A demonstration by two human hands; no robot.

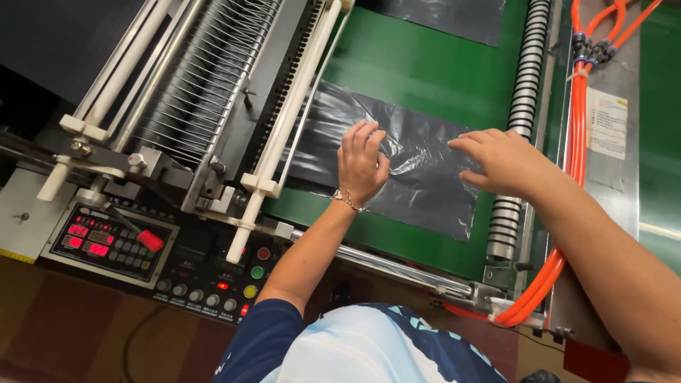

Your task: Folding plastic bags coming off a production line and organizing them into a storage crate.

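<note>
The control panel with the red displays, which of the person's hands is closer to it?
Left. The left hand rests on the dark plastic sheet just right of the control panel; the right hand lies farther right, by the ribbed roller.

Factory floor, plastic-bag production line.
We note an industrial bag-making machine with a green conveyor belt (pixel 425 64), white rollers (pixel 284 120) and a wire comb guide (pixel 206 71), a control panel (pixel 106 241) with red digital readouts and coloured push-buttons, bundled orange pneumatic hoses (pixel 578 106), and dark plastic film (pixel 418 163) lying on the belt.
</note>
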